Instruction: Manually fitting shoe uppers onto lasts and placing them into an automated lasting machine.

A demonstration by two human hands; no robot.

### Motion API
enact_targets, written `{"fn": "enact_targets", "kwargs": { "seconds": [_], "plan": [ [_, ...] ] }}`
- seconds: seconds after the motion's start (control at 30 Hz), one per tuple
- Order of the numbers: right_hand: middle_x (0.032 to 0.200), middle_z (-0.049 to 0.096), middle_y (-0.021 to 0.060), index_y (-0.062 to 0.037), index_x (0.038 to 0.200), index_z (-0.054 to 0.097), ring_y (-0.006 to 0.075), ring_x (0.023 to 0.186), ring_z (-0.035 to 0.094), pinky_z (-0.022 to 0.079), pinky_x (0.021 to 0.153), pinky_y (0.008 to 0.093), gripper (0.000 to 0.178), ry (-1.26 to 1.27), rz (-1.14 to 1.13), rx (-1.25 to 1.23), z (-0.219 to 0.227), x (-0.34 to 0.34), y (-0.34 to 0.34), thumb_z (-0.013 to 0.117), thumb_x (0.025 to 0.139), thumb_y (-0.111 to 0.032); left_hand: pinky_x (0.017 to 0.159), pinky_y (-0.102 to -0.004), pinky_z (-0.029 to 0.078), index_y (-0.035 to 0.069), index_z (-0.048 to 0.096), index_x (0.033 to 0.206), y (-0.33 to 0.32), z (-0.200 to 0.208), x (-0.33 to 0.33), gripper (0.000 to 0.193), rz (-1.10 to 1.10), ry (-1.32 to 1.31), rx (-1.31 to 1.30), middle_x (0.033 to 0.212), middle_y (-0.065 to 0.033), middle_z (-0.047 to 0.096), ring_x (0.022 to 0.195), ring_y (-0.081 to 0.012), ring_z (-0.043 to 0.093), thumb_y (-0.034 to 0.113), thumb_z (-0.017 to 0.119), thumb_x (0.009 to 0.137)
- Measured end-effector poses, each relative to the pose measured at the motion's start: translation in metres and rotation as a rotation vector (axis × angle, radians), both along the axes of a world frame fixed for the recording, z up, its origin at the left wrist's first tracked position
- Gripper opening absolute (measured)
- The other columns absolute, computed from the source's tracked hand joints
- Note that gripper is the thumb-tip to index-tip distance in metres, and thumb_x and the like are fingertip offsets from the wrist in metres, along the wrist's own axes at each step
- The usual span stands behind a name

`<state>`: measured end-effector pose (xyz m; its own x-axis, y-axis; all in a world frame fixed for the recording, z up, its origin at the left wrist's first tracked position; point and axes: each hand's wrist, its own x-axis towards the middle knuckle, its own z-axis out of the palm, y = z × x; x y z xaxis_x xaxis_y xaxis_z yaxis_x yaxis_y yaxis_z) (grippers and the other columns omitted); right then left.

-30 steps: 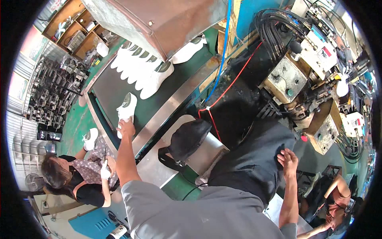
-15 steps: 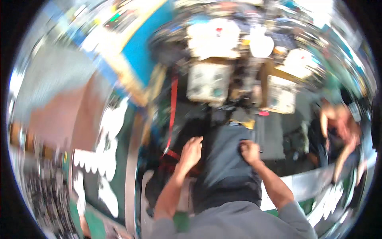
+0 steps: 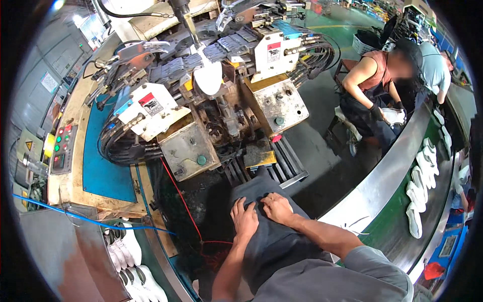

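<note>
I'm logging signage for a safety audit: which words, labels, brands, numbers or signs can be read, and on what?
No wording is legible.
Red-and-white rectangular label, left white metal machine panel: too small.
Red-and-white rectangular label, right white metal machine panel: too small.
Yellow triangular warning sign, pale metal box: inner symbol too small.
White rectangular notice, grey wall: too small.

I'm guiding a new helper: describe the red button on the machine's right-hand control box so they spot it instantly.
Find the big machine facing the person, then its grimy control box on the person's right. At that box's lower edge sits the red button, set apart by colour from the green button above it.
</note>
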<state>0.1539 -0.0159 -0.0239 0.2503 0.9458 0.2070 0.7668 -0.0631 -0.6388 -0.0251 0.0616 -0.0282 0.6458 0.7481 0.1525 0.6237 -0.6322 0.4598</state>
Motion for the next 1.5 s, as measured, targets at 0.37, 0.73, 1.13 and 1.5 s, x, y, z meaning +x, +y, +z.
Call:
{"fn": "enact_targets", "kwargs": {
  "seconds": [0.37, 0.73, 1.13, 1.5],
  "plan": [
    [0.099, 0.073, 0.0148, -0.0037, 0.108, 0.079, 0.0374, 0.099, 0.07, 0.059, 0.089, 0.0488, 0.021, 0.073, 0.004, -0.008, 0.002, 0.004, 0.012, 0.071, 0.091, -0.013, 0.122, -0.0597, 0.044, 0.005, 0.079, 0.122, 0.015, 0.0, 0.02, 0.033, 0.028, 0.15, 0.051, 0.147, -0.0214, 0.061, 0.145, -0.0454, 0.055, 0.014, 0.074, 0.09],
    [0.1, 0.073, 0.0142, -0.0038, 0.11, 0.08, 0.0368, 0.101, 0.07, 0.058, 0.092, 0.0479, 0.023, 0.098, -0.006, -0.032, 0.001, 0.012, 0.009, 0.072, 0.091, -0.013, 0.121, -0.0619, 0.044, 0.004, 0.076, 0.118, 0.015, 0.001, 0.034, 0.031, -0.007, 0.166, 0.139, 0.141, -0.0224, 0.063, 0.143, -0.0477, 0.056, 0.013, 0.075, 0.088],
    [0.102, 0.072, 0.0147, -0.0044, 0.11, 0.08, 0.0375, 0.103, 0.071, 0.059, 0.091, 0.0491, 0.023, 0.026, 0.018, -0.073, 0.004, 0.01, 0.018, 0.071, 0.092, -0.016, 0.117, -0.0604, 0.046, 0.002, 0.08, 0.117, 0.016, 0.004, 0.041, 0.03, 0.008, 0.129, 0.197, 0.136, -0.0227, 0.064, 0.136, -0.0487, 0.058, 0.009, 0.072, 0.089],
    [0.11, 0.071, 0.0178, -0.0064, 0.11, 0.077, 0.0392, 0.109, 0.072, 0.061, 0.093, 0.052, 0.024, -0.012, 0.021, -0.223, 0.013, 0.011, 0.023, 0.069, 0.099, -0.026, 0.1, -0.0435, 0.058, 0.004, 0.082, 0.115, 0.076, 0.01, 0.03, 0.021, 0.05, -0.252, -0.288, 0.116, -0.0143, 0.078, 0.109, -0.0306, 0.075, 0.01, 0.07, 0.098]
  ]
}}
